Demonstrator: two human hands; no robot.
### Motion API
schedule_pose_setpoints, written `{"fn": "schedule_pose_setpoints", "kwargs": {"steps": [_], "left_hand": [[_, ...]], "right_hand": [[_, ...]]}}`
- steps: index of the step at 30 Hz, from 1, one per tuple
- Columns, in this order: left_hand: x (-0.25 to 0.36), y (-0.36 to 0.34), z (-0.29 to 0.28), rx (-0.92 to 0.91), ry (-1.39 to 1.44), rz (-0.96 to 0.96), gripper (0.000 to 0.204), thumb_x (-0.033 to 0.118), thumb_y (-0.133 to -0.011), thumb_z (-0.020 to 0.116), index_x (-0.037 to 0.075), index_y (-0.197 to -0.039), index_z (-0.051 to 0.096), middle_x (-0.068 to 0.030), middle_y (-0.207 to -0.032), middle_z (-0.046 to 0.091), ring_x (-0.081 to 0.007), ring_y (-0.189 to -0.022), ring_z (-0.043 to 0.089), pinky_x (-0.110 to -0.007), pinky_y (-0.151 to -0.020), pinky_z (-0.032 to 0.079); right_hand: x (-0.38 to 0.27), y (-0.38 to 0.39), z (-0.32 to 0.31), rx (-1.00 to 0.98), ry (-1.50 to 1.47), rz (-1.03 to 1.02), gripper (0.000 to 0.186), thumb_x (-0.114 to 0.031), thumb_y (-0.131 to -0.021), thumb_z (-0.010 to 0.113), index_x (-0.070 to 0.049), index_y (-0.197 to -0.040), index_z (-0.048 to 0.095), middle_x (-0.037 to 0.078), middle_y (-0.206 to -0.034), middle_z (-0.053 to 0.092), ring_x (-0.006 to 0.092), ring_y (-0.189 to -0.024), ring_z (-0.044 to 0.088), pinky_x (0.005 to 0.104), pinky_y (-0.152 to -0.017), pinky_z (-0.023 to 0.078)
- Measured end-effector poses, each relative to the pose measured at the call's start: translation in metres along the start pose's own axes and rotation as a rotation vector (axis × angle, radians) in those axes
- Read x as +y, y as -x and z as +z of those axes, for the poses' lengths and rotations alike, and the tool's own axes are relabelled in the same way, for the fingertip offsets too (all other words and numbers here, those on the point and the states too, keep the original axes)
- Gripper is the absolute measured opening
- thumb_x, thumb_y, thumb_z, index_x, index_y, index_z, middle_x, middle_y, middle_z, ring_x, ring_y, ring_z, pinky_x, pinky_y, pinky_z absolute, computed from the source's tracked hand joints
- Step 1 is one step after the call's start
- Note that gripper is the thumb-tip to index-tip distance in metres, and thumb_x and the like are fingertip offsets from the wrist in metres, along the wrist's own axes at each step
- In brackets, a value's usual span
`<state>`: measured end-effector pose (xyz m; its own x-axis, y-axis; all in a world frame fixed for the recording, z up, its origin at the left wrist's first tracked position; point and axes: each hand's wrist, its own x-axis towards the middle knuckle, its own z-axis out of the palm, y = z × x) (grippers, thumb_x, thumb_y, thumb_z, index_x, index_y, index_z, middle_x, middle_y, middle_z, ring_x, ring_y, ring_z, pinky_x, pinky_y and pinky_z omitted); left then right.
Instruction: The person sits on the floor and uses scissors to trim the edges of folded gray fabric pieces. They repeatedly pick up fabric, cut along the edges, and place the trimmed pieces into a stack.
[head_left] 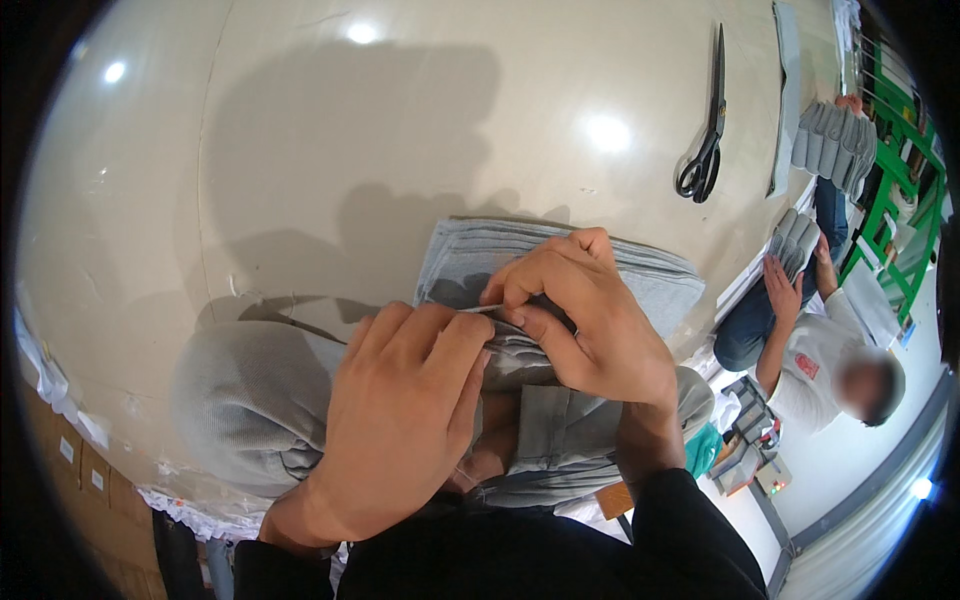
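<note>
A: Item one? Work surface?
B: Table (300, 150), glossy, cream, large.

A: Tools on it?
B: Scissors (706, 140), black, long-bladed, lying closed near the far right edge. Just beside them, a narrow grey fabric strip (786, 90).

A: Beyond the table?
B: Co-worker (820, 350) in a white top, seated low at right, one hand on a grey folded bundle (795, 240). Second grey bundle (835, 145) above. Green metal rack (890, 180) behind.

A: Lower left?
B: Brown cardboard boxes (75, 455).

Plenty of bare tabletop (300, 150) beyond and left of the grey fabric stack (650, 285). Blocked far right by black scissors (706, 130), perhaps a cloth strip (787, 90).
</note>
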<state>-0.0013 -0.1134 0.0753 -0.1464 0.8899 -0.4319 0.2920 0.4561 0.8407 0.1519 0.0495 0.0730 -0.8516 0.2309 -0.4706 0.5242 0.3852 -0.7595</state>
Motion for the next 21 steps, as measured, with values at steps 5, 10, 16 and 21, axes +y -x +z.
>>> {"fn": "schedule_pose_setpoints", "kwargs": {"steps": [5,10,16,21], "left_hand": [[0.004,0.0,0.006,0.043,0.101,-0.098,0.023,0.008,-0.091,0.073,0.001,-0.111,0.065,-0.0155,-0.096,0.066,-0.0376,-0.088,0.063,-0.048,-0.076,0.049],[0.002,0.0,0.004,-0.034,0.034,0.003,0.021,0.01,-0.091,0.074,0.001,-0.108,0.066,-0.015,-0.094,0.063,-0.0366,-0.085,0.061,-0.048,-0.074,0.048],[-0.001,0.0,0.005,-0.034,-0.009,0.045,0.019,0.011,-0.089,0.077,0.001,-0.103,0.069,-0.0124,-0.093,0.06,-0.033,-0.083,0.058,-0.045,-0.074,0.048],[0.002,0.001,0.003,-0.034,0.005,0.027,0.017,0.009,-0.086,0.078,0.002,-0.1,0.072,-0.0119,-0.103,0.055,-0.0309,-0.089,0.055,-0.043,-0.077,0.047]], "right_hand": [[0.002,0.004,0.001,0.058,-0.122,0.009,0.013,-0.005,-0.091,0.071,-0.009,-0.103,0.067,0.003,-0.096,0.07,0.0228,-0.092,0.065,0.0369,-0.092,0.04],[0.001,-0.006,0.002,0.153,-0.205,0.117,0.016,-0.008,-0.091,0.073,-0.006,-0.105,0.067,0.007,-0.096,0.068,0.0291,-0.09,0.066,0.0405,-0.081,0.05],[0.003,-0.028,0.008,0.141,0.143,-0.084,0.017,-0.011,-0.087,0.075,-0.004,-0.101,0.068,0.01,-0.096,0.06,0.0314,-0.089,0.063,0.0428,-0.077,0.052],[0.004,-0.022,0.005,0.149,0.137,-0.121,0.014,-0.01,-0.083,0.078,-0.005,-0.095,0.071,0.008,-0.094,0.06,0.0298,-0.088,0.061,0.0417,-0.075,0.051]]}}
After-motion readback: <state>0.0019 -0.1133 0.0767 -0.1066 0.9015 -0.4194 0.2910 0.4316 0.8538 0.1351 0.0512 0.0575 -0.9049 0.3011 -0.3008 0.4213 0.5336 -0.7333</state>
